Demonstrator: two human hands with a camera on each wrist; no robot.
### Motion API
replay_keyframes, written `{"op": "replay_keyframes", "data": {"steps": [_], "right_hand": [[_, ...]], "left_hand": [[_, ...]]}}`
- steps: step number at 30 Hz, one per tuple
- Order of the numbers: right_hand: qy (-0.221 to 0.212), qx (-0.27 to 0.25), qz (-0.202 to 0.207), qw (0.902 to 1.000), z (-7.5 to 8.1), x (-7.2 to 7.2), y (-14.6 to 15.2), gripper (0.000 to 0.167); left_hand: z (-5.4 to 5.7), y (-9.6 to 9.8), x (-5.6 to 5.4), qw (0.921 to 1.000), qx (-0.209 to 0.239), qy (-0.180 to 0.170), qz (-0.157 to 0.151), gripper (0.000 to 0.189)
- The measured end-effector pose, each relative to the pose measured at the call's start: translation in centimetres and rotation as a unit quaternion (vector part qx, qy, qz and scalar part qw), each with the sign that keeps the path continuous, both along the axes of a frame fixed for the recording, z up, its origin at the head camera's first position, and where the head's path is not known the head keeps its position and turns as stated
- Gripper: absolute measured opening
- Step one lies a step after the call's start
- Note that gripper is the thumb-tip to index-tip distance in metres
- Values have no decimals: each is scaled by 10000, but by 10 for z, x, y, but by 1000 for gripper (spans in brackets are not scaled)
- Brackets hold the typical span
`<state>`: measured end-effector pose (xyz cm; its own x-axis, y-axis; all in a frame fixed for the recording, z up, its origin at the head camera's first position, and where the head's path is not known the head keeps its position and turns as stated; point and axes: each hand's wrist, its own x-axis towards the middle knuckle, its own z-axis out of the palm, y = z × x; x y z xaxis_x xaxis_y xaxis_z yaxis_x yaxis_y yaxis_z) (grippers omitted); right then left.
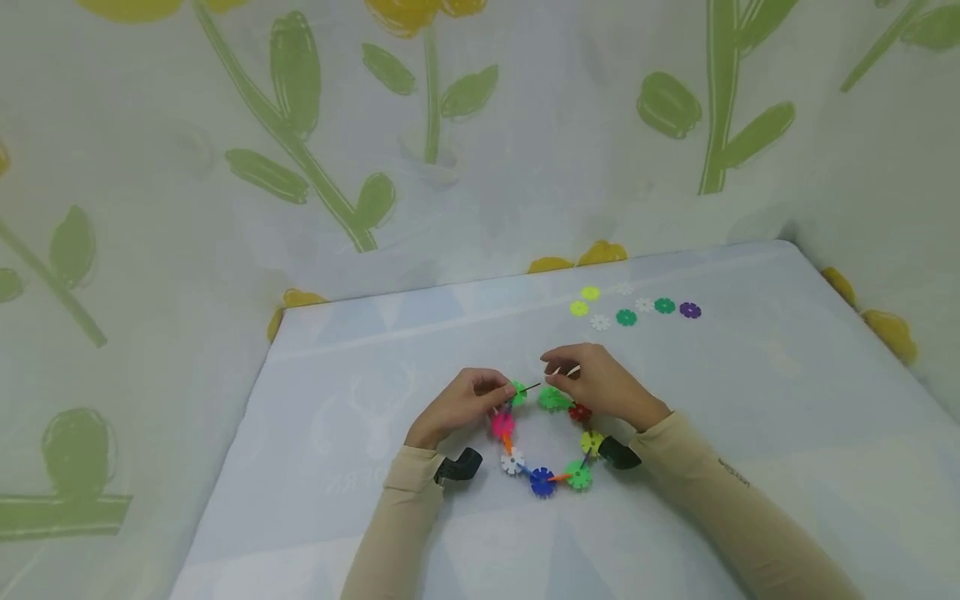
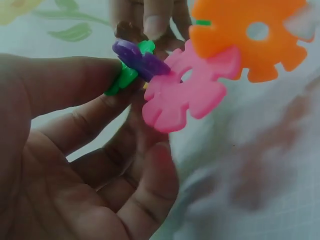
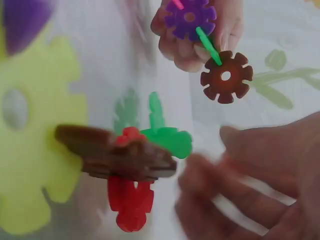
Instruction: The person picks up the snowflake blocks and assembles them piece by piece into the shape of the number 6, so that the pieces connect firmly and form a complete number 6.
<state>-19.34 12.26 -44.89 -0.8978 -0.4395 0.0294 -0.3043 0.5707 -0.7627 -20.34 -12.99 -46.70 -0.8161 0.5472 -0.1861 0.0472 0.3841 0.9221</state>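
Notched plastic flower discs are joined edge to edge in a nearly closed ring, with a blue disc point(image 1: 543, 482) nearest the person. My left hand point(image 1: 463, 404) pinches a green disc point(image 2: 122, 80) at one end, between thumb and forefinger. A purple disc point(image 2: 142, 60) and a pink disc point(image 2: 187, 85) follow it in the left wrist view. From the green disc a brown disc point(image 3: 226, 76) juts into the gap. Just above the other end, a green disc point(image 1: 553, 399) beside a red one point(image 1: 580, 413), my right hand point(image 1: 600, 383) hovers with loosely bent fingers, holding nothing.
Loose flower discs lie at the table's back right, among them a yellow one point(image 1: 590, 293), a teal one point(image 1: 626, 317) and a purple one point(image 1: 691, 310). Behind the pale tabletop point(image 1: 360, 517) rises a wall point(image 1: 525, 167) patterned with flowers.
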Motion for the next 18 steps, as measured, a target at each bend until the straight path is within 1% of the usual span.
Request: {"op": "replay_keyframes", "data": {"steps": [2,4,6,11,15,18], "right_hand": [[-253,350,-85,9990,0,-2,2,32],[-527,601,-88,9968,-2,-3,4,32],[-728,650,-33,9952,-4,-4,4,30],[-891,338,7,9954,-9,-7,8,20],[-1058,131,-56,9943,-9,-10,9,18],[-1239,13,-88,9923,-7,-10,9,18]], "left_hand": [[0,1,0,10000,5,-88,-22,25],[1,1,0,9998,32,-205,-36,25],[1,2,1,9995,92,-289,-58,26],[-1,4,0,9991,169,-380,-18,25],[-3,6,0,9990,131,-426,24,27],[-4,8,1,9993,59,-373,16,29]]}}
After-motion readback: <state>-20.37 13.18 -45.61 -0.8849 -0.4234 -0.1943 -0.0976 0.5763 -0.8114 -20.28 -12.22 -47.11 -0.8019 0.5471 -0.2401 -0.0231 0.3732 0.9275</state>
